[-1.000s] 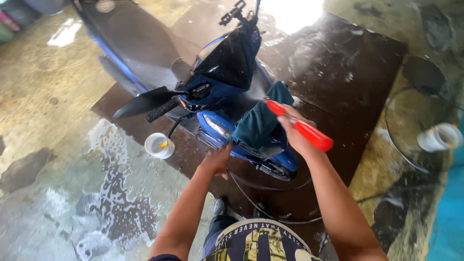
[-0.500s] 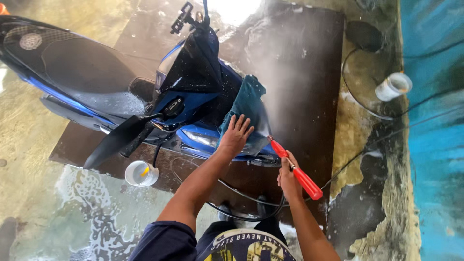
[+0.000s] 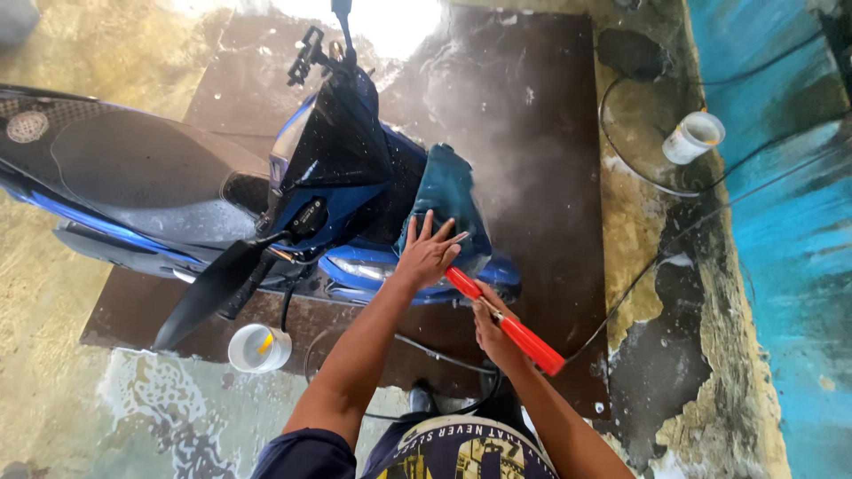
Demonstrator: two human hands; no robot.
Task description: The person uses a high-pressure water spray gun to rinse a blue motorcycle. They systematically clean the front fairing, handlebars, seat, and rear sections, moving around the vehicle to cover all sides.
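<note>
A blue and black scooter [image 3: 337, 177] lies across a dark wet board [image 3: 532, 133]. My left hand [image 3: 428, 253] rests flat, fingers spread, on a teal cloth [image 3: 453, 195] draped over the scooter's front. My right hand [image 3: 490, 328] grips a red spray gun [image 3: 506, 321] whose nozzle points at the cloth. Fine mist hangs above the cloth, over the board.
A white cup [image 3: 257, 348] with something yellow inside stands on wet foamy concrete at the lower left. Another white cup [image 3: 694, 136] stands at the right near a black hose [image 3: 639, 177]. A turquoise wall [image 3: 781, 222] runs along the right.
The view has swung left and closer to the scooter's front. My left hand went from the lower fairing up onto the teal cloth. The spray gun dropped lower, beside the cloth.
</note>
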